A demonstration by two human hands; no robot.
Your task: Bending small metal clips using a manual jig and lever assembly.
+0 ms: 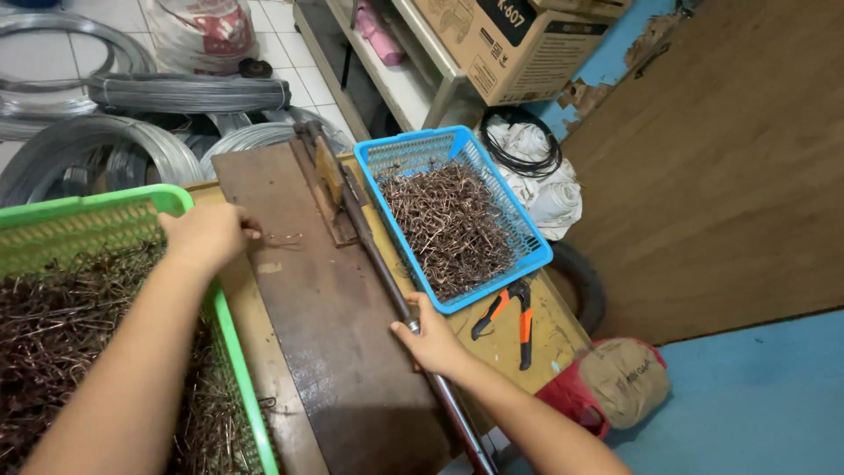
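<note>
Head view, right hand [432, 339] gripping steel lever [387, 273], coppery wire bits [280, 237]

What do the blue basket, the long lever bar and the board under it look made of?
Blue basket: likely moulded plastic, with glossy latticed walls. Lever bar, gripped by the right hand: metal by its look, dull grey-brown, possibly rusted. Board: seemingly wood, worn matt brown.

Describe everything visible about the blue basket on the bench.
The blue basket is a rectangular plastic tray with perforated, lattice-like walls and a solid rim. It sits upright on the wooden bench, angled, its far end toward the shelving. It is roughly half filled with a heap of small bent copper-coloured wire pieces. Orange-handled pliers lie just beside its near corner. Neither hand touches it; the right hand grips a long metal lever alongside it.
</note>
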